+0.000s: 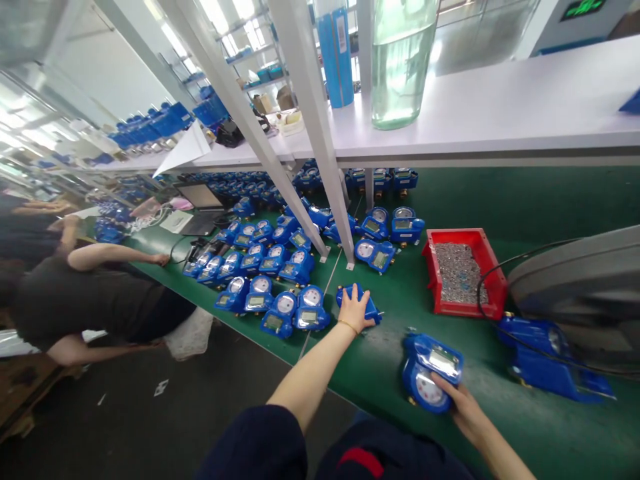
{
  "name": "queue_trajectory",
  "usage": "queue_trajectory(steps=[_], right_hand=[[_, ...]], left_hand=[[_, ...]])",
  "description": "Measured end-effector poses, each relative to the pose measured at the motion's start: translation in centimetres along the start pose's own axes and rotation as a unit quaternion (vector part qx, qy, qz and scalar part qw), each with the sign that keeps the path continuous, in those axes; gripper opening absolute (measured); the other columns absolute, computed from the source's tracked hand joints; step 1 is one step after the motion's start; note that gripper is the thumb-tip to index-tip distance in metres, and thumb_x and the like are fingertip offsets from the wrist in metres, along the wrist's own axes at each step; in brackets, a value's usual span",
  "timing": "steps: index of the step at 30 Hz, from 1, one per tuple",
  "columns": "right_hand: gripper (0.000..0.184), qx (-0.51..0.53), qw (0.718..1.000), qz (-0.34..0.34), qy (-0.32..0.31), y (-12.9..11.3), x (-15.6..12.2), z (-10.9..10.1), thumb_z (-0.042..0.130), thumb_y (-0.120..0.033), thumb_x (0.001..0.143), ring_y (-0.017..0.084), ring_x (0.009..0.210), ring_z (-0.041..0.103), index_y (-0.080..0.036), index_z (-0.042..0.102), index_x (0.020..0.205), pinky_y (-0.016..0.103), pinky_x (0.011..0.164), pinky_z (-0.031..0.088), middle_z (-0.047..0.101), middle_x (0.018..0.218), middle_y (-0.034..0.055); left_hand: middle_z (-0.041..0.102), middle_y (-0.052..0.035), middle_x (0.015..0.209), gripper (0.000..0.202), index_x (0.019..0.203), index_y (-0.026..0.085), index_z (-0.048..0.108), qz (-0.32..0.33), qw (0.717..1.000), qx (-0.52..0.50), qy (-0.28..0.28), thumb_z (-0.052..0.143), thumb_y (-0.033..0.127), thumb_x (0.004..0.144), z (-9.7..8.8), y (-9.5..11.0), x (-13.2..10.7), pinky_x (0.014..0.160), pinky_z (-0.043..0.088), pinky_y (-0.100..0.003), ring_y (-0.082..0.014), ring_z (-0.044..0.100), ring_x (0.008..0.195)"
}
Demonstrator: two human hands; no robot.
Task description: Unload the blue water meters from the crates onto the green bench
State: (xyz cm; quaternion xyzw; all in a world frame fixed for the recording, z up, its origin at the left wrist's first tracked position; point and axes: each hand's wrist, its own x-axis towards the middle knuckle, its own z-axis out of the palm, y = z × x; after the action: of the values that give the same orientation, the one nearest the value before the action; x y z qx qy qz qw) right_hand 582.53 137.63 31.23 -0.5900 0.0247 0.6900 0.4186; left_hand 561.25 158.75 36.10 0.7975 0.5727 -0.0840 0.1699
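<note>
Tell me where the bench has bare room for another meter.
Free: bench between the red bin and the meter under the left hand; also right of the right hand, nearer than the blue casing. Crowded: left of the left hand, where blue meters cluster.

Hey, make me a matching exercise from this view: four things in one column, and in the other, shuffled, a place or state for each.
1. Left hand
2. Right hand
3. Bin
4. Clear bottle

A. Standing on the white shelf
B. Holding a meter, its dial showing
C. Red, with small grey bits inside
D. Spread over another meter

Pairs: 1-D, 2-B, 3-C, 4-A.
</note>
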Motion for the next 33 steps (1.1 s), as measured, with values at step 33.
queue_trajectory(steps=[33], right_hand=[[0.045, -0.39, 0.779, -0.392, 0.297, -4.4, -0.3, 2.0, 0.047, -0.052, 0.082, 0.027, 0.095, 0.055, -0.015, 0.058, 0.103, 0.046, 0.091, 0.047, 0.058, 0.102, 0.0145]], left_hand=[[0.049, -0.022, 0.139, 0.08, 0.137, 0.01, 0.045, 0.224, 0.972, 0.074, 0.015, 0.068, 0.028, 0.063, 1.6, 0.7, -4.1, 0.108, 0.035, -0.054, -0.0401, 0.041, 0.129]])
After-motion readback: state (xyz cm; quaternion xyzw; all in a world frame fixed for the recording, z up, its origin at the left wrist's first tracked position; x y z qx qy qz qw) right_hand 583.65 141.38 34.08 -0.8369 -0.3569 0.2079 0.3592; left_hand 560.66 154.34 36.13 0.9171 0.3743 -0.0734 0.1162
